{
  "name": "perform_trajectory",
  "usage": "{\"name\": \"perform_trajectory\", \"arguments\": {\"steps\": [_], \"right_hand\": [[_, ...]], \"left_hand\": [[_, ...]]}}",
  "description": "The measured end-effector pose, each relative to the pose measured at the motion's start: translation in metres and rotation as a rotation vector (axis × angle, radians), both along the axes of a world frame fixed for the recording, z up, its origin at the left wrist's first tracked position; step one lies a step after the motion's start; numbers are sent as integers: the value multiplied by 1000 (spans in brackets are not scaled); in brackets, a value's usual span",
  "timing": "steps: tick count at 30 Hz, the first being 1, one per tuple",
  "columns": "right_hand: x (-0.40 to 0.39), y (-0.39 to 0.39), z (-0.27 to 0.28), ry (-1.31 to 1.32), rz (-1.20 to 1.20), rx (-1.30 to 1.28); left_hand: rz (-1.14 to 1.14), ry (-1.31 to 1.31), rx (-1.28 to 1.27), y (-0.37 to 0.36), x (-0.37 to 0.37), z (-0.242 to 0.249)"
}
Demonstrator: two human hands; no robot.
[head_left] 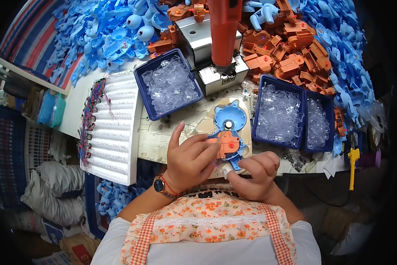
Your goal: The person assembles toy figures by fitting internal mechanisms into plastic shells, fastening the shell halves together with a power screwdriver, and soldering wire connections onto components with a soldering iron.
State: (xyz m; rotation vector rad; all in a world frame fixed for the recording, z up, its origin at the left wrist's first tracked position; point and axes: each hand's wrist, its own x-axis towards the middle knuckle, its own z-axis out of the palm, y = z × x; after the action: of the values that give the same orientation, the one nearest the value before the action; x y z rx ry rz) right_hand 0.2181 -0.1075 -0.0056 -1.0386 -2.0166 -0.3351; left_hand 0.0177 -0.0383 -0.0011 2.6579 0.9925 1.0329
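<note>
A light-blue animal-shaped toy shell (230, 115) lies open side up in a tan jig (207, 120). An orange plastic box (227, 145) with a red knob sits in its body, and a round white part (228, 125) in its head. My left hand (190, 155) is at the box's left edge, little finger raised, thumb and forefinger drawn together near a thin pinkish strand. At the shell's lower end, my right hand (257, 176) has curled fingers and a white-wrapped thumb (226, 169). What either pinch holds is too small to make out.
A red-bodied tool (225, 35) hangs above a metal block (223, 75). Blue bins (152, 115) of clear plastic pieces flank the jig. A white foam tray (132, 145) with wired parts stands left. Blue shells (114, 39) and orange boxes (291, 64) are heaped behind.
</note>
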Motion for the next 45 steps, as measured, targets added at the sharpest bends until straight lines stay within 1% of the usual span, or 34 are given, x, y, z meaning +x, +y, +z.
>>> {"name": "perform_trajectory", "arguments": {"steps": [1,2,4,5,6,8,13,16,18,19,21,22,24,25,28,31,32,34,38,40,44,45], "right_hand": [[0,-2,1,50,-13,-83],[1,-1,2,51,-12,-83],[5,3,3,111,-76,-216],[7,5,8,150,-98,-289],[10,7,7,150,-102,-289],[16,11,3,237,-144,-396],[24,13,5,244,-92,-443],[25,12,7,252,-74,-451],[23,11,12,271,44,-519],[20,11,13,271,43,-519],[14,11,15,258,153,-495],[13,11,14,259,153,-495],[11,13,9,358,168,-505],[12,15,9,359,171,-504],[20,23,9,356,112,-469],[32,24,6,395,4,-540],[35,25,5,394,1,-541],[41,27,4,455,51,-621],[45,31,2,406,99,-566],[47,32,4,280,105,-507],[45,32,6,272,88,-491],[42,32,9,317,53,-511]], "left_hand": [[-25,12,16,0,-3,-1],[-24,13,16,0,-6,-1],[-116,14,-41,0,-13,-1],[-119,15,-40,-1,-16,-3],[-116,3,-48,-3,-19,-7],[-112,-8,-56,-5,-21,-12],[-94,-53,-94,-6,-22,-15],[-92,-42,-51,-4,-21,-12],[-78,-37,-48,-5,-18,-10],[-61,-32,-46,-5,-17,-9],[-54,-24,-41,-6,-15,-6],[-47,-16,-36,-6,-15,-6],[-51,-23,-55,-7,-16,-9],[-53,-30,-74,-7,-17,-10],[-54,-30,-78,-7,-17,-10],[-71,-16,-77,-5,-19,-9],[-74,-17,-79,-5,-19,-11],[-113,-40,-64,-3,-22,-16],[-137,-12,-17,-1,-25,-17],[-137,2,11,-1,-23,-15],[-90,-11,33,-6,-16,-15],[-96,-17,33,-6,-15,-15]]}}
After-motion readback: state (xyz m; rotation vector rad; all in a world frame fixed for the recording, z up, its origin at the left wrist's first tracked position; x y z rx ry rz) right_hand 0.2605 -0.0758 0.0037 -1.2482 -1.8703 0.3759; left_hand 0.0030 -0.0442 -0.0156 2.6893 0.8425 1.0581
